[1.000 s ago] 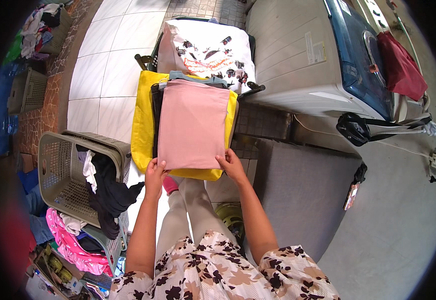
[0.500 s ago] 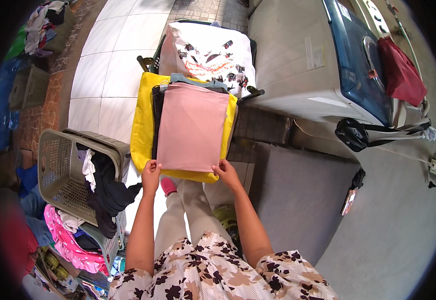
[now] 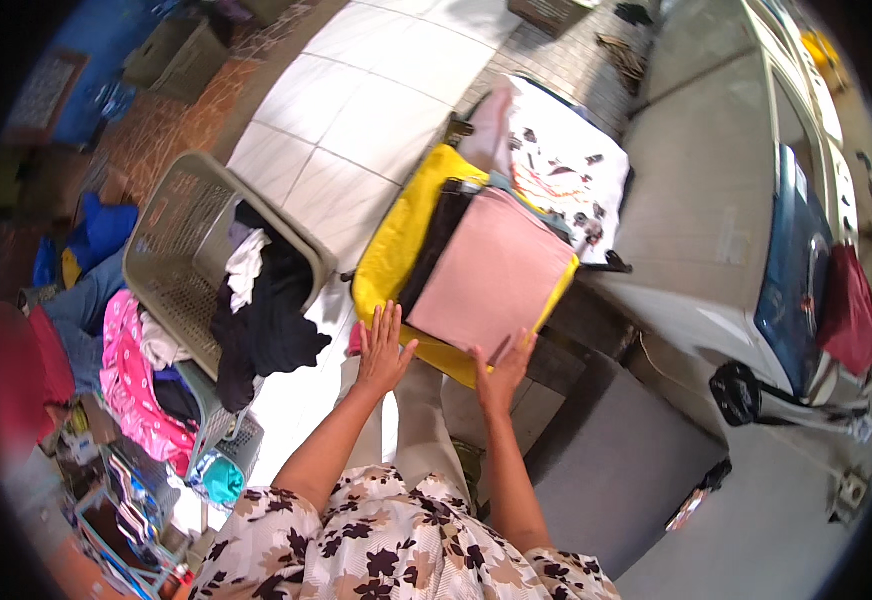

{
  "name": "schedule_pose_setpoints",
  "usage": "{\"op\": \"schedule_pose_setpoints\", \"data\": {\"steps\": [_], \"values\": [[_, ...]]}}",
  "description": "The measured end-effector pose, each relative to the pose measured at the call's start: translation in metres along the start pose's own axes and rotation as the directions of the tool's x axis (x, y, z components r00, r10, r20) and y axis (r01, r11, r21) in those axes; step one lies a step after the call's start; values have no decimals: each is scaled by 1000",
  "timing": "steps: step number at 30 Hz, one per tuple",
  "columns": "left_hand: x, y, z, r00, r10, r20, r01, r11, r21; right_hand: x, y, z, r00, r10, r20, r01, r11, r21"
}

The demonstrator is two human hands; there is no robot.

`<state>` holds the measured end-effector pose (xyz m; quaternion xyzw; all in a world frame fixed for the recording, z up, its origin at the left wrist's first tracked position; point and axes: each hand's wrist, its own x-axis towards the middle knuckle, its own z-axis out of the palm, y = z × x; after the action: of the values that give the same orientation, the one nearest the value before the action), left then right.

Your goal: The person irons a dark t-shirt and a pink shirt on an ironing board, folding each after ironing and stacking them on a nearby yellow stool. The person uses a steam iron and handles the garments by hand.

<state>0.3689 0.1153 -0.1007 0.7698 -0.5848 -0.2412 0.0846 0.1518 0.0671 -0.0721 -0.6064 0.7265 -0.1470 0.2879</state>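
Note:
A folded pink cloth (image 3: 496,270) lies flat over a black cloth (image 3: 439,235) and a blue-grey cloth (image 3: 554,218). Under this pile spreads a yellow cloth or bag (image 3: 391,255). With fingers stretched out, my left hand (image 3: 384,350) is at the yellow cloth's near left edge, holding nothing. My right hand (image 3: 504,378) is open too, its fingertips at the near edge of the pink cloth. Behind the pile lies a white printed cloth (image 3: 576,170). What supports the pile is mostly hidden.
To the left, a tilted laundry basket (image 3: 171,260) has black clothes (image 3: 266,320) hanging over its side. Pink patterned clothing (image 3: 136,385) spills from another basket below it. A washing machine (image 3: 696,220) stands at right, near a grey block-shaped piece (image 3: 616,450).
My hands have let go of the pink cloth's near corners and opened. The view has turned, so the pile appears tilted and farther right.

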Motion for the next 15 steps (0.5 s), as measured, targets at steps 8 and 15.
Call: {"op": "schedule_pose_setpoints", "data": {"steps": [8, 15], "values": [[-5, -167, -74, 622, -783, 20, 782, 619, -73, -44, -30, -28, 982, -63, 179, 37, 989, 140], [-27, -256, -98, 913, -407, -15, 259, 609, -750, -67, -76, 39, 869, -174, 464, 25, 950, 311]]}}
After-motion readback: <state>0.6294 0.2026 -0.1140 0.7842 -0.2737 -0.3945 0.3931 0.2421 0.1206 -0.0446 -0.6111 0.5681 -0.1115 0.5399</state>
